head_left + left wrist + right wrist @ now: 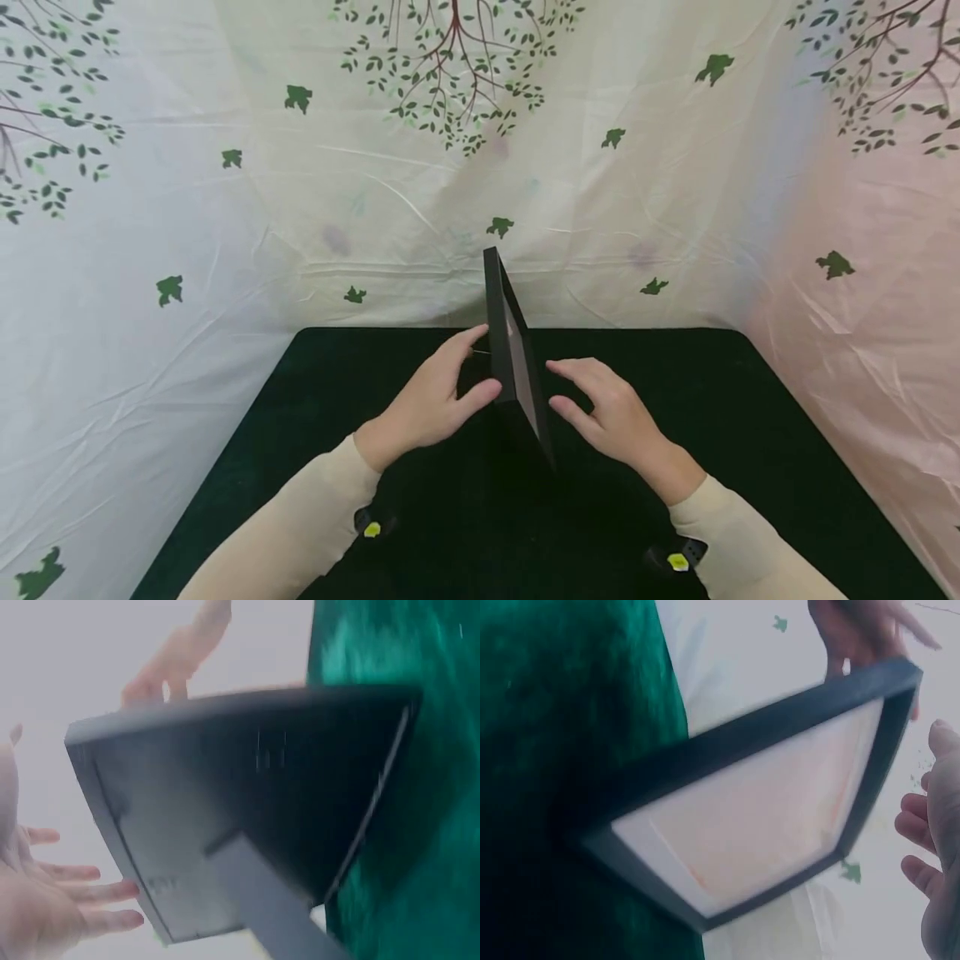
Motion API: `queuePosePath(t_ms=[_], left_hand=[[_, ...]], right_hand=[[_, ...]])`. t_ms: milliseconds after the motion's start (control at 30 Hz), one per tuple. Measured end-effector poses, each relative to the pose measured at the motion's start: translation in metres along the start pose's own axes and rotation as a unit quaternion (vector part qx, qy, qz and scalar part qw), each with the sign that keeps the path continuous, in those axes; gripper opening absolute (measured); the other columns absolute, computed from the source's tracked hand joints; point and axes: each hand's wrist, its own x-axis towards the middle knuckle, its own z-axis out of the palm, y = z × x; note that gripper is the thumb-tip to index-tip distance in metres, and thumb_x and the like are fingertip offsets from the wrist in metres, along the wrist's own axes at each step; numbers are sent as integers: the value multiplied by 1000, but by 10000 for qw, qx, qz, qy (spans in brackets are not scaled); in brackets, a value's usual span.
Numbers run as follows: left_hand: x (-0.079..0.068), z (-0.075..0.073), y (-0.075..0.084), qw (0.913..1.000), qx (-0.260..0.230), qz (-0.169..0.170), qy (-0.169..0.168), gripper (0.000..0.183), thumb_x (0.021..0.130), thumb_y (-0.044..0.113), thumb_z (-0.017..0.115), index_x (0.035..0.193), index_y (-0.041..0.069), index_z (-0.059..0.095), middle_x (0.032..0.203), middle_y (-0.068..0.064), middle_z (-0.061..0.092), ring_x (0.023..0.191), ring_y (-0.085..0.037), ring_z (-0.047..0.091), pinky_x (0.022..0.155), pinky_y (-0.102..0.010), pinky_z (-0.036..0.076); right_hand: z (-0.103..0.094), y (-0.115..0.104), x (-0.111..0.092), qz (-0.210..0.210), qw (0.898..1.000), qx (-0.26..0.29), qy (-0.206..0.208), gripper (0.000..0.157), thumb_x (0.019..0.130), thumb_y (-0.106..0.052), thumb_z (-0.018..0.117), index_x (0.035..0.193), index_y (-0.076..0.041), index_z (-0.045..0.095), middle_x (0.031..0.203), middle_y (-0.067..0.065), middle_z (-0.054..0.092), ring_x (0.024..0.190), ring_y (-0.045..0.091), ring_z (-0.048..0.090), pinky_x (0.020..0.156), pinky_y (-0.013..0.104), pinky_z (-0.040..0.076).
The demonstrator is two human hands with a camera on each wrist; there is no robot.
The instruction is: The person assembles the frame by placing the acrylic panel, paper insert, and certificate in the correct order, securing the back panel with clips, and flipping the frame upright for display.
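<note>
A black picture frame stands upright on edge between my hands, seen nearly edge-on in the head view. Its dark back panel and a grey support leg show in the left wrist view. The right wrist view gives its front, a pale picture area inside a black border. My left hand is at the frame's left side, fingers extended, with thumb and fingertips right at its edge. On the other side, my right hand is held apart from the frame, fingers loosely bent and nothing in them.
A dark green cloth-covered table lies beneath. Pale curtains printed with leaves and branches hang behind it and on both sides. Dark straps with yellow tags are at both wrists.
</note>
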Motion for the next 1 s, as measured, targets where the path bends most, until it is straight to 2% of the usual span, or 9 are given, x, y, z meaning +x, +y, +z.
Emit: queuePosePath(t_ms=[133,300,367,467,533,567,667,833,1000], left_hand=[[-12,18,18,9994,159,-73,286,80,91,56,57,151,13,27,154,-4,31,138,-17,34,108,-43,36],[-16,39,27,9968,220,-257,725,81,87,56,62,149,14,33,153,-13,33,135,-27,39,102,-47,41],[-17,46,29,9952,56,-316,923,77,87,50,65,147,11,36,145,-12,43,124,-23,52,95,-42,48],[-18,51,33,9920,-386,-399,1132,68,89,35,69,144,7,40,123,-8,59,92,-10,65,76,-29,56],[-18,52,35,9896,-670,-450,1193,63,90,26,69,142,4,41,106,-5,62,69,-5,61,60,-23,54],[-18,52,36,9885,-780,-490,1197,62,90,23,69,142,4,41,101,-4,61,64,-3,59,56,-22,53],[-17,52,38,9876,-879,-546,1183,59,90,18,68,141,3,42,100,-4,60,61,-3,56,54,-21,51],[-16,49,38,9884,-709,-640,1184,56,89,16,67,139,5,44,100,-1,60,57,-3,54,51,-21,50],[-18,40,35,9904,-406,-647,1156,53,88,11,64,138,6,47,75,5,54,43,-3,45,42,-22,44]], right_hand=[[-9,12,-1,83,9996,-259,-118,49,97,-43,54,130,-7,58,127,6,60,116,22,55,97,36,45],[-12,20,7,90,9975,-490,-511,51,94,-39,61,134,-8,55,134,7,54,123,22,50,101,39,42],[-12,24,11,104,9965,-564,-606,52,93,-37,63,135,-9,54,135,7,53,124,22,48,101,40,42],[-12,29,17,107,9955,-688,-646,52,92,-36,64,135,-9,54,134,8,54,124,24,49,100,42,43],[-11,34,21,91,9947,-801,-646,52,92,-36,64,135,-9,54,134,9,54,123,25,49,100,44,43],[-11,35,23,73,9942,-863,-641,52,92,-37,64,135,-9,54,133,9,54,123,25,50,99,45,44],[-8,40,26,23,9931,-989,-623,51,93,-37,63,134,-8,55,133,10,54,122,26,50,99,46,44],[-3,44,30,17,9927,-1012,-661,49,92,-34,64,133,-7,56,132,11,54,121,27,51,98,46,44],[-1,49,33,263,9903,-1085,-831,49,92,-32,65,135,-10,55,134,10,53,123,26,49,100,46,42]])
